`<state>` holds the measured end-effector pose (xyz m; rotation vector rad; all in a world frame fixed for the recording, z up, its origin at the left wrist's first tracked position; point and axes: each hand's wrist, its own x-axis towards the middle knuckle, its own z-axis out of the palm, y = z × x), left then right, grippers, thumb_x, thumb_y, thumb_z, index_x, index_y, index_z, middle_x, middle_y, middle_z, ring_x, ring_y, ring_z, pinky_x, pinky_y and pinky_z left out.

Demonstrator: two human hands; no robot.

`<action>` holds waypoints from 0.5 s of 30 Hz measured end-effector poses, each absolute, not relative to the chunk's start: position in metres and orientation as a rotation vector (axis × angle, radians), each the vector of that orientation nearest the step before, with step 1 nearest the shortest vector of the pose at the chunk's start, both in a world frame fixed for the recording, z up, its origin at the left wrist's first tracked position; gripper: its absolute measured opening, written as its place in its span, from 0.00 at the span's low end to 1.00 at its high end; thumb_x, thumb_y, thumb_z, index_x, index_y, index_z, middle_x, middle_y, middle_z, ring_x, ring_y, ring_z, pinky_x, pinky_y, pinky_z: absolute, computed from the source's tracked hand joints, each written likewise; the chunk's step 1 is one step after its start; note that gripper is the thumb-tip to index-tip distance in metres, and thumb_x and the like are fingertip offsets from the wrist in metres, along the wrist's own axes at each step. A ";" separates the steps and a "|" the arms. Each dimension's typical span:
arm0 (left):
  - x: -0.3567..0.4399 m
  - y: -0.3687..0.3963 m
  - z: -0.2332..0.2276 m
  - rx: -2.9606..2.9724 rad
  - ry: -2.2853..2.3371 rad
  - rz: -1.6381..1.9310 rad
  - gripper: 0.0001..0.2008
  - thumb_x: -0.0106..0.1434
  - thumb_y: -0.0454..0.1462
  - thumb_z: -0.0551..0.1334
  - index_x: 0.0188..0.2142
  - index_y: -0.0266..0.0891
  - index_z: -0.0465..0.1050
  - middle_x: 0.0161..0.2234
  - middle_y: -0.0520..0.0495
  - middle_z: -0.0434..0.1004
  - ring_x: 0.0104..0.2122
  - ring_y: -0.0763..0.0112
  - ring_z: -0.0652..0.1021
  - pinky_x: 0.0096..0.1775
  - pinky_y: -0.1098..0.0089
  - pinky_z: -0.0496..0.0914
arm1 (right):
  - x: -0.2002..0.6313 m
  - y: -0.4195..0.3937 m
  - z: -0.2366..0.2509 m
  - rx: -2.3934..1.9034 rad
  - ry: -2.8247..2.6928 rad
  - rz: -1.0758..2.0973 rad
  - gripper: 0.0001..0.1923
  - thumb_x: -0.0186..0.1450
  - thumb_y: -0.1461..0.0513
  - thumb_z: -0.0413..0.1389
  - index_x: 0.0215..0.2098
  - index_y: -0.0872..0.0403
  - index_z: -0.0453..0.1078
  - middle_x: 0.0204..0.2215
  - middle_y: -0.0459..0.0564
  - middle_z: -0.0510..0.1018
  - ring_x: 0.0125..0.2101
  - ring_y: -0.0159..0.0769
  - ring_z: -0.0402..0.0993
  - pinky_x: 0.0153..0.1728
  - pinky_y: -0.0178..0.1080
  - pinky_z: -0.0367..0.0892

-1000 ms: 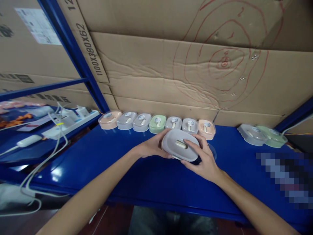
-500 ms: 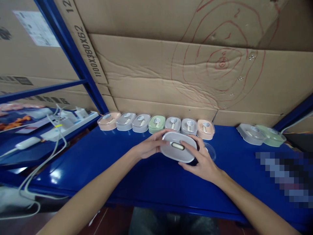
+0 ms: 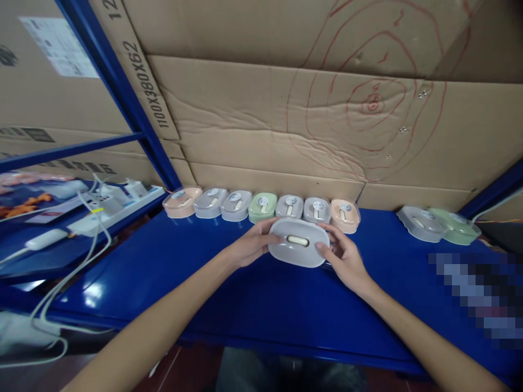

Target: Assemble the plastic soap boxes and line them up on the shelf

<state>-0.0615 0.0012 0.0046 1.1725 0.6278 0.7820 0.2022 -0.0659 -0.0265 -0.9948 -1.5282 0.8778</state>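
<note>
right now my left hand (image 3: 249, 247) and my right hand (image 3: 345, 260) both have a grip on the grey lidded box (image 3: 299, 242), one at each end, fingers curled around its rim, my left thumb on the lid's near-left edge and my right thumb on its near-right edge. the box sits level between my palms, lid up, with a pale oblong handle (image 3: 297, 240) in the middle of the lid. i hold it near the middle of the blue table (image 3: 171, 272), closer to the back edge than the front; i can't tell if its base touches the surface. just behind it, along the back edge against the cardboard wall (image 3: 261, 120), runs a row of small boxes (image 3: 261, 204): peach, grey, grey, green, grey, grey, peach, side by side and touching. off toward the back right corner lie a grey lid (image 3: 420, 223) and a green lid (image 3: 455, 225), overlapping, well apart from my hands. over on the left, past the blue post (image 3: 122, 92), a white power strip (image 3: 118, 204) with trailing cables (image 3: 69, 272) rests on the neighbouring shelf.
</note>
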 end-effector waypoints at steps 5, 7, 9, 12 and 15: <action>-0.057 0.001 -0.001 1.157 0.623 0.784 0.26 0.57 0.36 0.78 0.55 0.40 0.81 0.48 0.42 0.84 0.44 0.61 0.81 0.42 0.68 0.72 | 0.201 -0.067 -0.025 -1.027 -1.502 0.839 0.27 0.71 0.44 0.65 0.60 0.49 0.73 0.41 0.51 0.85 0.34 0.41 0.84 0.34 0.42 0.82; -0.056 0.000 -0.002 1.157 0.632 0.786 0.24 0.59 0.36 0.78 0.55 0.39 0.81 0.47 0.43 0.84 0.43 0.63 0.81 0.41 0.69 0.72 | 0.202 -0.067 -0.025 -1.036 -1.496 0.842 0.26 0.71 0.45 0.65 0.60 0.49 0.73 0.41 0.51 0.85 0.33 0.41 0.84 0.33 0.42 0.82; -0.055 0.000 -0.003 1.164 0.641 0.789 0.23 0.59 0.37 0.78 0.54 0.39 0.82 0.46 0.43 0.84 0.43 0.63 0.81 0.40 0.70 0.72 | 0.202 -0.066 -0.026 -1.039 -1.498 0.839 0.26 0.71 0.45 0.65 0.60 0.50 0.73 0.41 0.51 0.86 0.33 0.41 0.84 0.33 0.42 0.82; -0.054 0.000 -0.003 1.173 0.643 0.785 0.22 0.60 0.37 0.78 0.53 0.39 0.82 0.46 0.43 0.84 0.42 0.64 0.81 0.39 0.70 0.72 | 0.202 -0.066 -0.027 -1.023 -1.510 0.834 0.26 0.71 0.46 0.65 0.60 0.49 0.73 0.43 0.52 0.86 0.34 0.41 0.86 0.33 0.42 0.83; -0.055 0.001 -0.001 1.179 0.632 0.785 0.23 0.59 0.38 0.78 0.54 0.40 0.82 0.47 0.43 0.85 0.43 0.63 0.82 0.40 0.70 0.73 | 0.201 -0.067 -0.026 -1.006 -1.536 0.824 0.26 0.72 0.46 0.64 0.62 0.48 0.71 0.47 0.54 0.87 0.38 0.43 0.87 0.36 0.44 0.84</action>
